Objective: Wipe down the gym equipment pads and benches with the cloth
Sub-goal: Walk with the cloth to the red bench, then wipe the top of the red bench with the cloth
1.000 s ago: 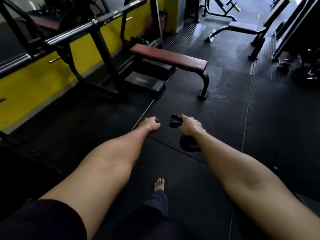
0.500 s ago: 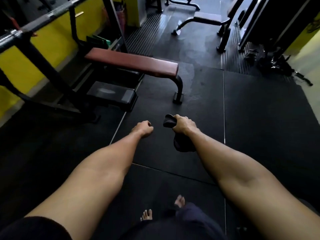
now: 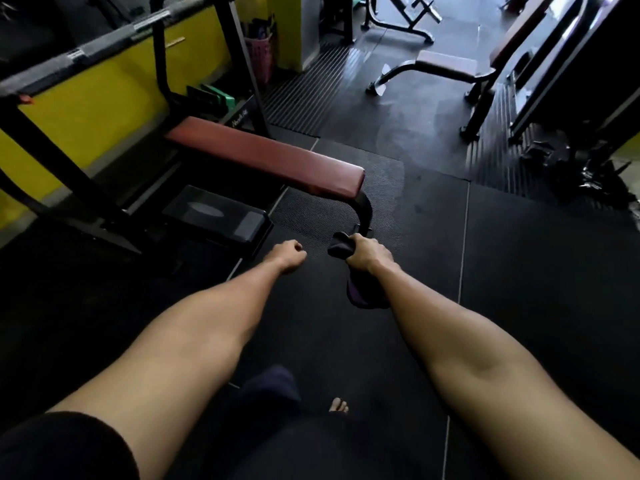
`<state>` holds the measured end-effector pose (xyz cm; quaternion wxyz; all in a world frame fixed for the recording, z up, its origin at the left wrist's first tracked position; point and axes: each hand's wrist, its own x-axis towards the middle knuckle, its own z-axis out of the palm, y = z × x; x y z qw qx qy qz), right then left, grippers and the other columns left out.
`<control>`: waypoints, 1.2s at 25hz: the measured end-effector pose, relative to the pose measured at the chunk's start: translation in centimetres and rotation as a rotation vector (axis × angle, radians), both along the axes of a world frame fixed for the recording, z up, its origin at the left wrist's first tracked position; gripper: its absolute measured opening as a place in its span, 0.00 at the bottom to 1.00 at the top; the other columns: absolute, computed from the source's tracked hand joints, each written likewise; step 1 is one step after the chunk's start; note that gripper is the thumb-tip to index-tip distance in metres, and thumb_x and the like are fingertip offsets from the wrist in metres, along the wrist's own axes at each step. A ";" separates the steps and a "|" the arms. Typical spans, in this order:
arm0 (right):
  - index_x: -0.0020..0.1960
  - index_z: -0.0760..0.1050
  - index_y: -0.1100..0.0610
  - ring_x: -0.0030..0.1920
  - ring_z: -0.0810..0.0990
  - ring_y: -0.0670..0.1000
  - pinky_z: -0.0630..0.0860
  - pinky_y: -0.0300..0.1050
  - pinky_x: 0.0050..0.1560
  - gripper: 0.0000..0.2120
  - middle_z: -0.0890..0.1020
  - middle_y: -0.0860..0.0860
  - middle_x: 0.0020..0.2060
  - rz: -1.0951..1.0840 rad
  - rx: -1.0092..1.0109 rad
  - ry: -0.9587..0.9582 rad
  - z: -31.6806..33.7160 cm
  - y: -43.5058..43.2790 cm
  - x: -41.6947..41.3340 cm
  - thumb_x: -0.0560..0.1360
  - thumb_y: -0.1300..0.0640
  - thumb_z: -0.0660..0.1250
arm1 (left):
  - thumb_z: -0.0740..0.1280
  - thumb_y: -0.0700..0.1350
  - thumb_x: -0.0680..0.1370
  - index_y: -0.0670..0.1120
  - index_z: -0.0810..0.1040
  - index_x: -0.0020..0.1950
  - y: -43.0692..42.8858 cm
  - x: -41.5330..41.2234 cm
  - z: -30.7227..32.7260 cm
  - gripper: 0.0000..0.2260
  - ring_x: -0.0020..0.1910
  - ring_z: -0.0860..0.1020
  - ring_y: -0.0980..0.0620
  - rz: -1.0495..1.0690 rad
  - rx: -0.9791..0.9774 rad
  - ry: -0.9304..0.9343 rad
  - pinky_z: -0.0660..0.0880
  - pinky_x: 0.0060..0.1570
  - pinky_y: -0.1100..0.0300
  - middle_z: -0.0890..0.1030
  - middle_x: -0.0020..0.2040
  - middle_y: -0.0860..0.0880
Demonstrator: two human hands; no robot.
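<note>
A flat bench with a dark red pad (image 3: 266, 160) stands ahead and to the left, its black foot post at the near end. My right hand (image 3: 367, 255) grips a dark purple cloth (image 3: 362, 296) that bunches out above the fist and hangs below the wrist. The hand is just in front of the bench's near end, apart from the pad. My left hand (image 3: 288, 255) is curled into a fist and holds nothing, a short way left of the right hand. Both arms stretch forward over the black floor mat.
A barbell (image 3: 104, 46) rests on a black rack over the bench's far end, by a yellow wall. A black step block (image 3: 216, 216) lies under the bench. A second bench (image 3: 446, 65) and a machine frame stand at the back right. A pink basket (image 3: 259, 57) stands by the wall.
The view has moved closer to the red bench, which now looms larger and nearer my hands. Both hands keep the same pose, the right still gripping the cloth.
</note>
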<state>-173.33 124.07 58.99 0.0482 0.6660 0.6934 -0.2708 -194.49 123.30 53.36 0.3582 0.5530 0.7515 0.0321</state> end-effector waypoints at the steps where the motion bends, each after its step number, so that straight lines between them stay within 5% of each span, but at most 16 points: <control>1: 0.74 0.67 0.47 0.64 0.78 0.61 0.74 0.54 0.61 0.27 0.78 0.57 0.64 0.009 0.004 0.001 0.0 2.4 -0.1 0.77 0.54 0.66 | 0.63 0.54 0.80 0.52 0.76 0.69 1.9 0.1 0.1 0.18 0.66 0.75 0.42 0.009 -0.006 0.005 0.73 0.64 0.52 0.77 0.69 0.45; 21: 0.70 0.69 0.49 0.59 0.80 0.61 0.75 0.53 0.58 0.24 0.81 0.56 0.59 -0.184 -0.146 0.067 -7.5 47.0 -3.7 0.75 0.53 0.67 | 0.64 0.53 0.81 0.48 0.75 0.70 48.2 -1.1 -7.9 0.19 0.66 0.76 0.43 -0.076 -0.107 -0.078 0.73 0.64 0.54 0.79 0.68 0.44; 30: 0.77 0.63 0.49 0.63 0.78 0.63 0.73 0.56 0.61 0.29 0.73 0.51 0.71 -0.265 -0.112 0.101 -20.8 65.3 -3.6 0.77 0.57 0.64 | 0.62 0.51 0.82 0.46 0.74 0.70 63.4 1.1 -21.4 0.19 0.67 0.74 0.41 -0.054 -0.240 -0.069 0.71 0.67 0.50 0.74 0.69 0.41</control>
